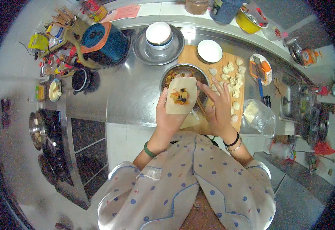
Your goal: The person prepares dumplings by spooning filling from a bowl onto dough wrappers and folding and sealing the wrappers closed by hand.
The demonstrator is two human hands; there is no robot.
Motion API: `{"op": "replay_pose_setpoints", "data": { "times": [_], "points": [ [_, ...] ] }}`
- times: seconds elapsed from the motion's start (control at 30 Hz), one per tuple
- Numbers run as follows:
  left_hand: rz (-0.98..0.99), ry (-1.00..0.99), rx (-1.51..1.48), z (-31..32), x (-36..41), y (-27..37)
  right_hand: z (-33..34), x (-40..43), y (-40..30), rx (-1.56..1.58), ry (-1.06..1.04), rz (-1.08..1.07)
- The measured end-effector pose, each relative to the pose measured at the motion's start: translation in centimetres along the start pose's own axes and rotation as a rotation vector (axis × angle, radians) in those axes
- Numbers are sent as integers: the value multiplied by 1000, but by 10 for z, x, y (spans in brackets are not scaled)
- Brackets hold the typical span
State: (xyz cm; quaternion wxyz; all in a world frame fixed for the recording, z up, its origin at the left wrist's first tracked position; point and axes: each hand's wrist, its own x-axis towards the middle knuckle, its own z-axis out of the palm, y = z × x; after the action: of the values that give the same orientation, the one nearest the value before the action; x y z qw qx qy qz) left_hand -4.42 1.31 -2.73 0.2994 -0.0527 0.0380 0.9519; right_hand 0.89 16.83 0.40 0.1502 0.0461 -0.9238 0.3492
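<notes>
My left hand (pixel 171 122) supports a flat dough wrapper (pixel 174 109) from below. In the wrapper's middle sits a small heap of chopped filling (pixel 181 96) with orange, yellow and black bits. My right hand (pixel 220 110) is spread at the right of the wrapper, index fingertip close to its edge; whether it touches I cannot tell. Behind the wrapper a steel bowl (pixel 199 73) holds more filling, partly hidden. Wooden chopsticks (pixel 201 106) slant between the bowl and my right palm. Several folded dumplings (pixel 236 83) rest on a wooden cutting board (pixel 188 53), some behind my right fingers.
A white bowl (pixel 210 51) stands on the board's far side. Left of it, stacked bowls (pixel 159 33) sit in a steel basin (pixel 140 47). Rightward are an oval plate (pixel 268 64) with a peeler and a plastic bag (pixel 263 120) of wrappers. A stove (pixel 55 138) is far left.
</notes>
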Motion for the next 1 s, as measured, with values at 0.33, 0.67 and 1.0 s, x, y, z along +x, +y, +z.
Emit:
{"op": "replay_pose_setpoints", "data": {
  "times": [0.33,0.67,1.0],
  "points": [
    [-32,-57,63,-2,1,1,-1,-34,-10,-67,-106,-67],
    [-42,12,-339,10,-1,8,4,-38,-16,30,-112,-76],
    [77,-80,-151,-4,-6,16,29,47,102,-136,238,91]
  ]
}}
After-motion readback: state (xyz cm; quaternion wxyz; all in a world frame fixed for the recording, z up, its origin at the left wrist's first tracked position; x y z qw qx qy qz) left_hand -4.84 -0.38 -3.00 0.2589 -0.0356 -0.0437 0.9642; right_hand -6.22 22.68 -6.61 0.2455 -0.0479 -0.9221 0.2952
